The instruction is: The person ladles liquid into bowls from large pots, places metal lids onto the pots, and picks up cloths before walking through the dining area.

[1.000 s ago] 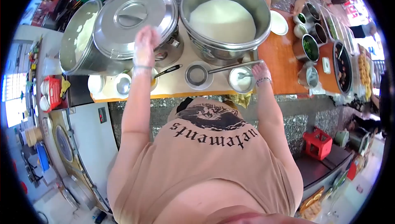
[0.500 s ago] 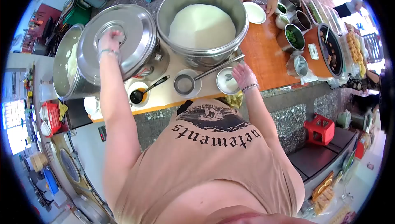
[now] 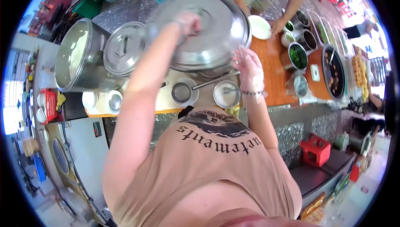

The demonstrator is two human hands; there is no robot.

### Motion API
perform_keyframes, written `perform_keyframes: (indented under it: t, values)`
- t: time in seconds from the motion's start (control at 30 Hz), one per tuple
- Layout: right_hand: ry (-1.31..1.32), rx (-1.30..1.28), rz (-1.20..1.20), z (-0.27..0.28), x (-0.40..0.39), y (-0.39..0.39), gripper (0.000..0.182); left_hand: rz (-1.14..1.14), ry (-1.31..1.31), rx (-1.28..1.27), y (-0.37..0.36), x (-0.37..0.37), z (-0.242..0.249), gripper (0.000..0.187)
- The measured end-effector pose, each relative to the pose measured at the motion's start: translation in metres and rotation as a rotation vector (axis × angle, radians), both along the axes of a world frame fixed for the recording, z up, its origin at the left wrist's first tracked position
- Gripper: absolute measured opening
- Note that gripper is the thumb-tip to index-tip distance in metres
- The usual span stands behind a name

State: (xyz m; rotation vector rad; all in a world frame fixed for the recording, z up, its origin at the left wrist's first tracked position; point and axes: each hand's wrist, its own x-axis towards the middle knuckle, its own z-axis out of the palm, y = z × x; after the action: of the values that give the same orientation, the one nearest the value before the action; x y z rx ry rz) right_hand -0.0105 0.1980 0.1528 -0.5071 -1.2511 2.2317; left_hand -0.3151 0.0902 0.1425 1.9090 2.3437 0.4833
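My left hand (image 3: 188, 23), in a clear glove, is closed on the handle of a large steel lid (image 3: 223, 29). The lid lies over the big steel pot (image 3: 208, 73) and hides what the pot holds. At the lid's right edge is my gloved right hand (image 3: 251, 69), its fingers apart and nothing visible in them. Just below, a strainer ladle (image 3: 182, 92) rests on a white bowl, its long handle pointing right. Beside it stands a round container (image 3: 227, 94) of white contents with a utensil in it.
At left are an open steel pot (image 3: 89, 75) with white contents and a smaller lidded pot (image 3: 125, 48). Across the orange counter (image 3: 268, 68), another person's hand (image 3: 278, 26) touches a white plate (image 3: 259, 27). Metal containers (image 3: 296, 56) and a brown pot (image 3: 318, 79) stand to the right.
My left hand has carried the large lid rightward from the smaller pot onto the big pot, covering its white contents. My right hand has moved up slightly to the lid's edge.
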Motion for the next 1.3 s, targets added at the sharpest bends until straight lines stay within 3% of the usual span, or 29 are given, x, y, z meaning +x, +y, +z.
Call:
perform_keyframes:
  t: [0.03,0.07,0.1,0.2,0.27,0.33,0.37,0.4,0.47,0.6,0.67,0.73,0.8,0.87,0.93,0.97,1.0,1.1,1.2,1.23,1.27,1.3]
  values:
    - [-0.032,0.011,-0.010,0.001,0.000,-0.001,0.028,0.256,-0.512,-0.049,0.027,0.006,-0.022,0.006]
    - [-0.032,0.014,0.010,0.004,0.003,-0.001,0.028,0.395,-0.805,-0.124,0.060,-0.006,-0.059,0.012]
    - [-0.080,0.000,-0.009,0.007,0.007,0.000,0.028,0.567,-1.307,0.115,0.068,0.020,-0.039,0.018]
    - [-0.141,-0.012,-0.033,0.000,0.015,0.007,0.026,0.761,-1.300,0.070,0.093,0.036,-0.013,0.021]
    - [-0.089,-0.089,-0.040,-0.005,0.020,0.012,0.026,0.781,-1.324,0.106,0.105,0.016,-0.040,0.021]
    - [-0.104,-0.082,-0.041,-0.002,0.018,0.015,0.026,0.643,-0.996,-0.060,0.104,-0.008,-0.055,0.022]
    - [-0.109,-0.078,-0.032,-0.001,0.018,0.015,0.025,0.425,-0.783,-0.079,0.095,-0.025,-0.069,0.022]
    - [-0.116,-0.072,-0.026,-0.001,0.018,0.016,0.024,0.417,-0.786,-0.087,0.086,-0.019,-0.061,0.022]
    - [-0.123,-0.057,-0.017,-0.004,0.012,0.015,0.024,0.623,-1.127,-0.005,0.074,0.007,-0.026,0.021]
    - [-0.123,-0.015,0.061,0.007,-0.011,0.007,0.024,0.664,-0.940,0.198,0.080,0.003,-0.059,0.016]
    - [-0.133,0.005,0.036,0.013,-0.017,0.000,0.024,0.722,-0.907,0.228,0.076,0.017,-0.045,0.010]
    - [-0.148,0.017,0.100,0.018,-0.017,-0.007,0.022,0.864,-0.846,0.316,0.075,0.032,-0.029,0.023]
    - [-0.125,-0.052,0.106,0.016,-0.014,-0.016,0.020,0.782,-0.789,0.394,0.079,0.006,-0.070,0.035]
    - [-0.116,-0.041,0.120,0.013,-0.007,-0.026,0.020,0.793,-0.872,0.460,0.070,0.031,-0.040,0.043]
    - [-0.104,-0.050,0.118,0.005,0.004,-0.039,0.020,0.649,-0.831,0.592,0.070,0.019,-0.058,0.050]
    - [-0.087,-0.053,0.116,0.004,0.011,-0.043,0.019,0.557,-0.972,0.734,0.063,0.034,-0.046,0.051]
    - [-0.079,-0.061,0.121,0.003,0.019,-0.050,0.019,0.552,-0.936,0.734,0.050,0.055,-0.027,0.047]
    - [-0.134,0.022,0.090,0.000,0.052,-0.064,0.017,0.194,-1.066,0.536,-0.007,0.151,0.041,0.045]
    - [-0.200,0.194,0.098,0.010,0.086,-0.082,0.015,-0.304,-1.041,0.318,-0.044,0.228,0.019,0.037]
    - [-0.068,0.526,0.114,0.008,0.092,-0.085,0.016,-0.396,-0.936,0.302,-0.051,0.253,0.021,0.035]
    - [-0.250,0.646,0.104,0.003,0.102,-0.094,0.019,-0.480,-0.826,0.285,-0.057,0.272,0.024,0.033]
    - [-0.240,0.642,0.110,-0.002,0.108,-0.097,0.019,-0.489,-0.824,0.281,-0.058,0.281,0.026,0.033]
